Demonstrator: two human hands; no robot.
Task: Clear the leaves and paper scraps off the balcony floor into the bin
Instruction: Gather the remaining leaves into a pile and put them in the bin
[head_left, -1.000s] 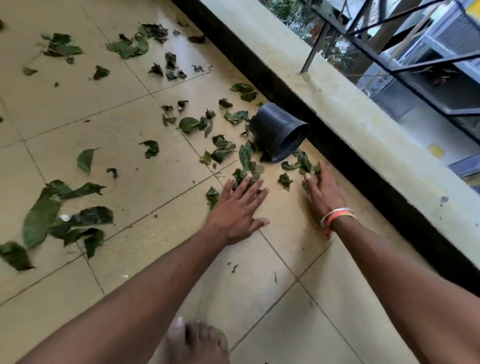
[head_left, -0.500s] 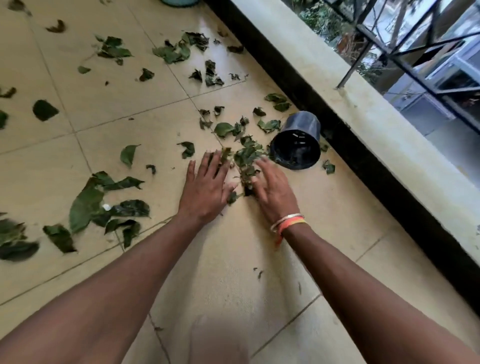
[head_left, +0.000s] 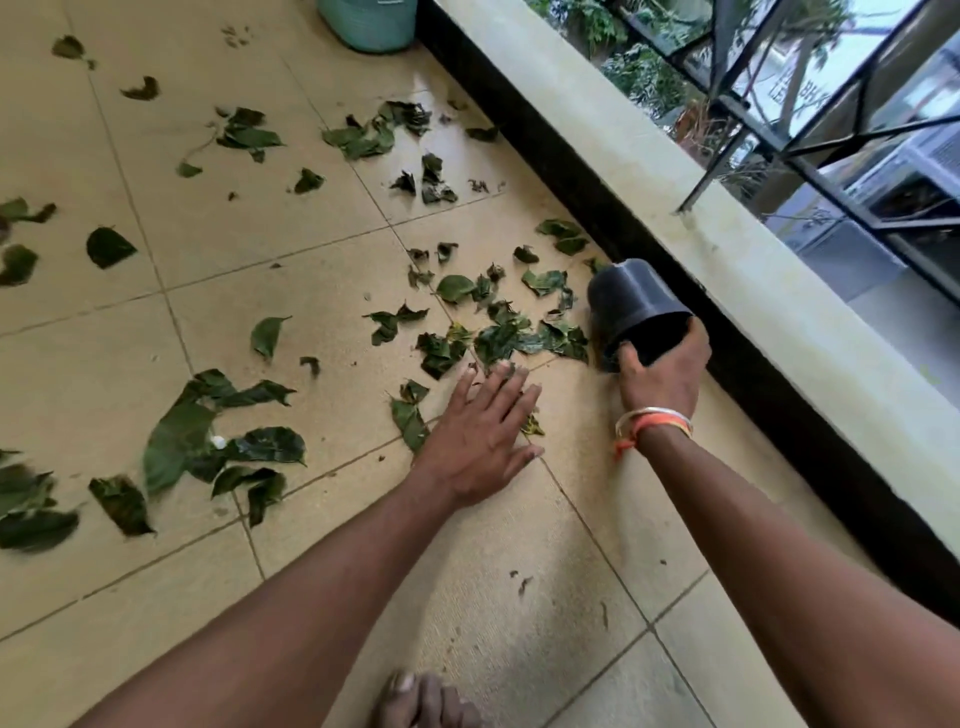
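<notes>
My right hand (head_left: 662, 374) grips the rim of the black bin (head_left: 636, 306) — thumb on one side, fingers curled over the other. The bin lies on its side on the floor (head_left: 332, 228), at the foot of the parapet (head_left: 727, 270). My left hand (head_left: 480, 431) is flat on the tile, fingers (head_left: 506, 387) straight, slightly spread, holding nothing, tips just short of the leaf pile (head_left: 519, 338).

Risk: the bin's mouth faces my right hand, not the pile, so a sweep may jam leaves against its side or scatter them. It's round, so it could roll if my grip slips.

Around: more leaves well apart to the left, a white paper scrap (head_left: 218, 442) among the big ones, a teal bucket (head_left: 369, 26) far up. Nothing stands between my left hand and the pile.
</notes>
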